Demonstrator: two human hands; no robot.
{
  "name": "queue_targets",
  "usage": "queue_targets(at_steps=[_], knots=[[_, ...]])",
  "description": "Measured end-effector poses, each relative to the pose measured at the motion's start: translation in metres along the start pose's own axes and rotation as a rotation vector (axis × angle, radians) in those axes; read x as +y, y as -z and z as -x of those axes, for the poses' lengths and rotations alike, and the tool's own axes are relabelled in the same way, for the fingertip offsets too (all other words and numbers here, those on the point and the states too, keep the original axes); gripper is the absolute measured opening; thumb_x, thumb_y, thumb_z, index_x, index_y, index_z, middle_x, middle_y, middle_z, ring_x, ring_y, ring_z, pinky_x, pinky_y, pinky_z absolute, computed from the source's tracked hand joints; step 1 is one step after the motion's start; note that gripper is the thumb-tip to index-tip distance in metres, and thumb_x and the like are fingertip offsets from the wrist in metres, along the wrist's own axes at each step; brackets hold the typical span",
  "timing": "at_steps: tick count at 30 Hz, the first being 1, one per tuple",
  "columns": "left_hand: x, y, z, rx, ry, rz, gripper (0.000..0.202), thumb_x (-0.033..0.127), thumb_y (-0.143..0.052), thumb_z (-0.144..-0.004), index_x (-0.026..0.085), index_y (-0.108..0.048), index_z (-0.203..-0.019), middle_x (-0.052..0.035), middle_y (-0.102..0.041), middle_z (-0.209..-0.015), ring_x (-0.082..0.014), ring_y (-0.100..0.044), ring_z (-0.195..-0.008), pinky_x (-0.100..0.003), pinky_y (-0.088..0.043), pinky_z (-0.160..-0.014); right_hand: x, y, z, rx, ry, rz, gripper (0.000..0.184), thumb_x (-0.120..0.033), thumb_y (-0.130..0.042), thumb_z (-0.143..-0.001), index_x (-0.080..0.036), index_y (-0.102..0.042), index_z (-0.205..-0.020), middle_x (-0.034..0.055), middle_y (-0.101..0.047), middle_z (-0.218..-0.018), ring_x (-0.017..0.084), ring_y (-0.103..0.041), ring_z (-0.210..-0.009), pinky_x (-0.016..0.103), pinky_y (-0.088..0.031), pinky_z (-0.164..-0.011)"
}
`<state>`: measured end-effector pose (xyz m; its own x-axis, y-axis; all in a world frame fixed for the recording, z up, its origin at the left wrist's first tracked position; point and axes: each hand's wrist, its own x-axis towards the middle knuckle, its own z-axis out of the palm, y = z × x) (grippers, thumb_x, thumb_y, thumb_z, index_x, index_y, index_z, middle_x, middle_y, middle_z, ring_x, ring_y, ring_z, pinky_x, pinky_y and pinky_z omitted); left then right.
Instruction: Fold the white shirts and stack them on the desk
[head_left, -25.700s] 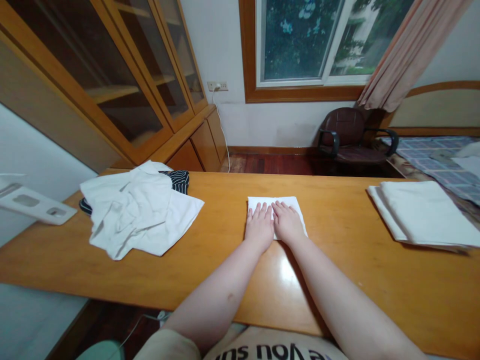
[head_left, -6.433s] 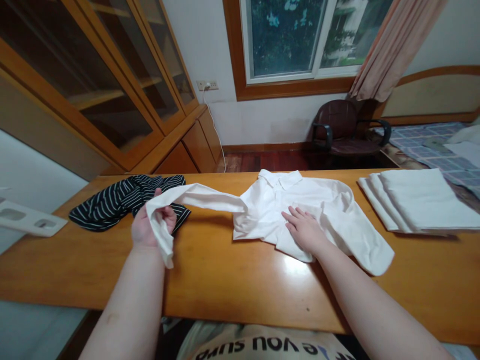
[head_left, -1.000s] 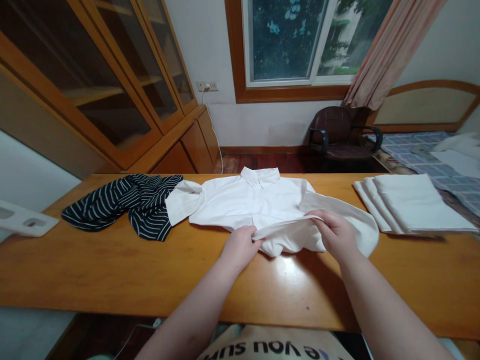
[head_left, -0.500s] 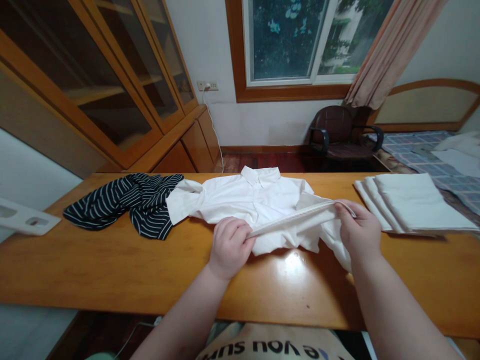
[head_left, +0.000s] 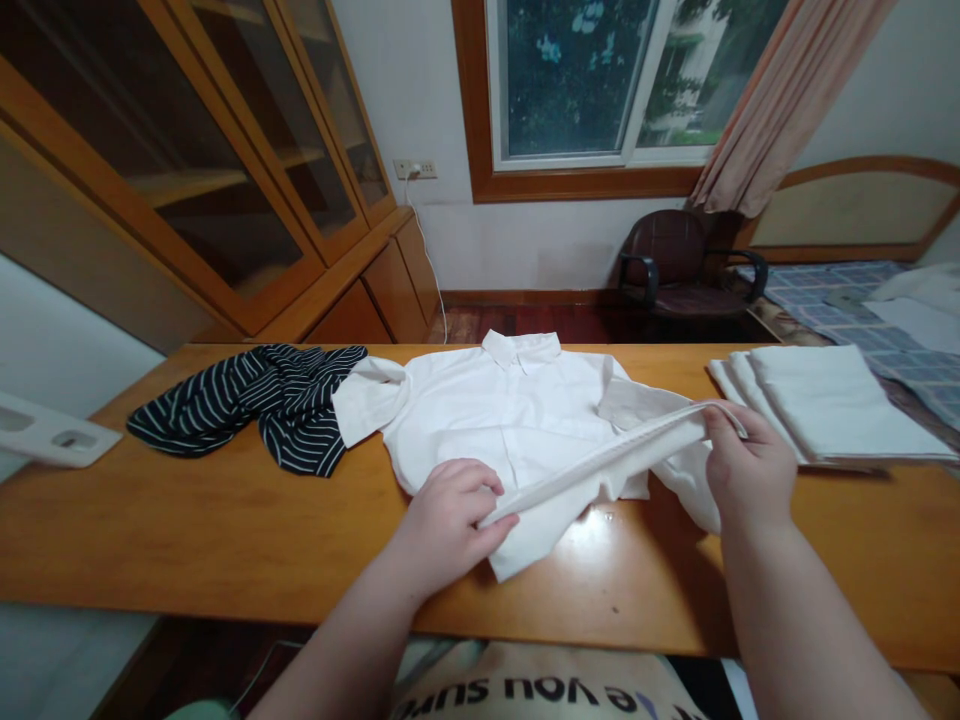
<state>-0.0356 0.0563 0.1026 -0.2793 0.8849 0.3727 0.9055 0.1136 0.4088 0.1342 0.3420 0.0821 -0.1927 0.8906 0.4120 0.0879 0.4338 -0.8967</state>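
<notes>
A white collared shirt (head_left: 487, 400) lies on the wooden table in front of me, its collar toward the far edge. My right hand (head_left: 750, 455) pinches one end of the shirt's lower hem, lifted a little off the table at the right. Lower and to the left, my left hand (head_left: 457, 515) grips the hem between thumb and fingers. The edge runs taut and slanting between both hands. One sleeve stretches left, its cuff resting against a black-and-white striped garment (head_left: 300, 420). The other sleeve is partly hidden behind the raised hem and lies near my right hand.
Folded white cloths (head_left: 832, 405) are stacked on the table (head_left: 225, 540) at the right. A white plastic piece (head_left: 56, 435) juts over the left end. Beyond the table stand a glass-door cabinet (head_left: 247, 170), an office chair (head_left: 679, 265) and a bed (head_left: 840, 310).
My left hand has moved toward me and slightly left, my right hand outward to the right. The hem between them is stretched longer, and the shirt front lies flatter.
</notes>
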Motion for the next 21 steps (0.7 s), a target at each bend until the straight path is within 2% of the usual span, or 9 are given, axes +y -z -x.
queue_targets(at_steps=[3, 6, 10, 12, 15, 18, 20, 21], knots=[[-0.005, 0.013, 0.005, -0.012, 0.019, 0.026, 0.035, 0.029, -0.063, -0.08, 0.016, -0.05, -0.05, -0.0028, -0.065, -0.085, -0.0166, -0.057, -0.085, -0.033, -0.041, -0.081, 0.006, 0.004, -0.001, 0.016, -0.011, 0.064, 0.029, -0.042, -0.065, -0.073, -0.014, -0.072, -0.08, 0.0056, -0.069, -0.078, 0.019, -0.061, -0.075, 0.03, -0.046, -0.071], [-0.011, 0.027, 0.01, -0.103, 0.052, 0.103, 0.037, 0.029, -0.063, -0.08, 0.016, -0.047, -0.049, -0.0027, -0.063, -0.084, -0.0152, -0.056, -0.083, -0.031, -0.041, -0.081, 0.007, 0.005, 0.0, -0.016, -0.048, 0.092, 0.032, -0.042, -0.065, -0.073, -0.012, -0.072, -0.084, 0.007, -0.069, -0.079, 0.02, -0.061, -0.077, 0.031, -0.046, -0.073], [-0.018, 0.04, 0.021, -0.254, 0.096, 0.365, 0.032, 0.028, -0.059, -0.08, 0.018, -0.044, -0.054, -0.0023, -0.06, -0.075, -0.0144, -0.056, -0.08, -0.027, -0.044, -0.076, 0.009, 0.005, 0.001, -0.009, -0.081, 0.089, 0.036, -0.043, -0.066, -0.071, -0.01, -0.071, -0.086, 0.008, -0.069, -0.081, 0.02, -0.06, -0.077, 0.03, -0.046, -0.074], [-0.02, 0.042, 0.028, -0.283, 0.21, 0.483, 0.029, 0.032, -0.056, -0.08, 0.019, -0.043, -0.058, -0.0007, -0.057, -0.068, -0.0131, -0.055, -0.071, -0.024, -0.045, -0.068, 0.012, 0.004, -0.001, 0.018, -0.102, 0.084, 0.038, -0.045, -0.065, -0.072, -0.01, -0.071, -0.087, 0.0076, -0.068, -0.081, 0.019, -0.058, -0.076, 0.029, -0.045, -0.073], [-0.024, 0.043, 0.038, -0.238, 0.463, 0.526, 0.026, 0.04, -0.053, -0.08, 0.019, -0.045, -0.067, 0.0021, -0.053, -0.064, -0.0105, -0.049, -0.058, -0.02, -0.041, -0.054, 0.015, 0.004, -0.003, 0.027, -0.139, 0.08, 0.039, -0.046, -0.063, -0.074, -0.01, -0.07, -0.088, 0.007, -0.066, -0.08, 0.018, -0.056, -0.074, 0.028, -0.043, -0.07], [-0.031, 0.044, 0.042, -0.26, 0.588, 0.523, 0.029, 0.042, -0.057, -0.075, 0.018, -0.056, -0.09, -0.0003, -0.061, -0.078, -0.0139, -0.056, -0.068, -0.022, -0.045, -0.061, 0.015, 0.005, -0.004, 0.007, -0.159, 0.082, 0.039, -0.045, -0.065, -0.074, -0.009, -0.07, -0.088, 0.0065, -0.065, -0.079, 0.017, -0.055, -0.072, 0.027, -0.042, -0.067], [-0.037, 0.049, 0.042, -0.345, 0.6, 0.501, 0.04, 0.04, -0.065, -0.067, 0.019, -0.06, -0.102, -0.0019, -0.066, -0.091, -0.018, -0.059, -0.079, -0.024, -0.047, -0.07, 0.014, 0.006, -0.004, 0.014, -0.187, 0.041, 0.039, -0.045, -0.066, -0.073, -0.009, -0.069, -0.088, 0.0048, -0.063, -0.075, 0.015, -0.053, -0.069, 0.026, -0.041, -0.065], [-0.04, 0.053, 0.042, -0.392, 0.595, 0.471, 0.043, 0.039, -0.068, -0.064, 0.02, -0.063, -0.102, -0.0016, -0.067, -0.094, -0.0192, -0.06, -0.082, -0.025, -0.047, -0.072, 0.014, 0.007, -0.005, 0.019, -0.204, 0.01, 0.04, -0.046, -0.066, -0.073, -0.009, -0.069, -0.089, 0.0037, -0.062, -0.074, 0.014, -0.052, -0.067, 0.026, -0.041, -0.063]])
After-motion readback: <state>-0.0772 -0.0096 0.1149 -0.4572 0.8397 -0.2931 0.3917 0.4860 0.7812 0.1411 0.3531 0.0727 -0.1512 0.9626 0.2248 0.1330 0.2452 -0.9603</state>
